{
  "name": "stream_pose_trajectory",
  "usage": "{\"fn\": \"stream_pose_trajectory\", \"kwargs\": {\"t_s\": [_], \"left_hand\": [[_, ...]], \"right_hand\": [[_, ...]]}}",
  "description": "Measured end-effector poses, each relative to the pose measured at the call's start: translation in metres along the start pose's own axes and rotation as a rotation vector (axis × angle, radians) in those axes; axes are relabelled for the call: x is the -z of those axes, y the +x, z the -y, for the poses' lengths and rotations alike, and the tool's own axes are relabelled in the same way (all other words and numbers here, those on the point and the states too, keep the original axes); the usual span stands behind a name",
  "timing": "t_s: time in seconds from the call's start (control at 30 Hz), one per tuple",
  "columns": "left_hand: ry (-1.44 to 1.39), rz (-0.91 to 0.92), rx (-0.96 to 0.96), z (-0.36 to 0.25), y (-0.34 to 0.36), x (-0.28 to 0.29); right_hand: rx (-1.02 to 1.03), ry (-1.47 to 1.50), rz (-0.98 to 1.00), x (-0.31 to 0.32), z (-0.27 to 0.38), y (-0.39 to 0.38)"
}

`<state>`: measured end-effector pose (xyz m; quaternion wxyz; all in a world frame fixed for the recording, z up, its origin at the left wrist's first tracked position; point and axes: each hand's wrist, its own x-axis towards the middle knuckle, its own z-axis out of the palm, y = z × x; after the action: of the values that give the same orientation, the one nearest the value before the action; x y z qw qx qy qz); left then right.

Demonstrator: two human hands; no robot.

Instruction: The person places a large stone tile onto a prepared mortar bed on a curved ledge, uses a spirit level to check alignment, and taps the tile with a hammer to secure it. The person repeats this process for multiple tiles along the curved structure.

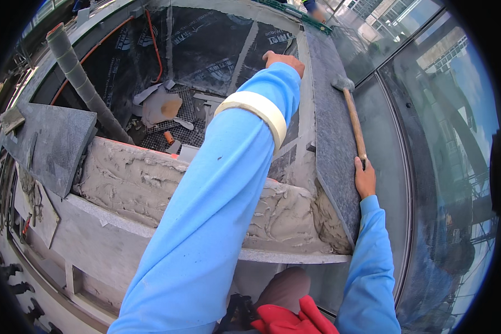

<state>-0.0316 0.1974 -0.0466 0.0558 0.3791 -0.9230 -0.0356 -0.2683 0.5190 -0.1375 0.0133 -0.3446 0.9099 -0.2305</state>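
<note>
My right hand [365, 177] is closed around the lower end of a mallet's wooden handle [353, 119]. The grey mallet head [342, 84] rests on or just above the long dark grey stone slab [334, 128] along the right side. My left arm reaches far forward, with a roll of pale tape [256, 106] around its blue sleeve. Beyond it, my left hand [285, 61] looks curled near the slab's inner edge; most of its fingers are hidden, so anything held is unseen. Grey wet mortar [136, 175] covers the near ledge and meets the slab's near end.
Another dark slab [55, 142] lies tilted at left, beside an upright pole [86, 83]. Debris and an orange piece [168, 137] lie in the black-lined pit. Glass panels [434, 139] border the right. Red gloves or cloth [295, 318] show below. Another person's arm [314, 10] appears far ahead.
</note>
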Motion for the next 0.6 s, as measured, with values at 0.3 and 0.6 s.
{"fn": "stream_pose_trajectory", "kwargs": {"t_s": [0.3, 0.6], "left_hand": [[-0.299, 0.33, -0.327, -0.073, -0.059, -0.103], [-0.613, 0.174, -0.388, -0.066, -0.067, -0.138]], "right_hand": [[0.008, -0.023, -0.018, 0.002, 0.006, -0.003], [0.048, 0.085, -0.019, -0.007, -0.017, 0.01]]}}
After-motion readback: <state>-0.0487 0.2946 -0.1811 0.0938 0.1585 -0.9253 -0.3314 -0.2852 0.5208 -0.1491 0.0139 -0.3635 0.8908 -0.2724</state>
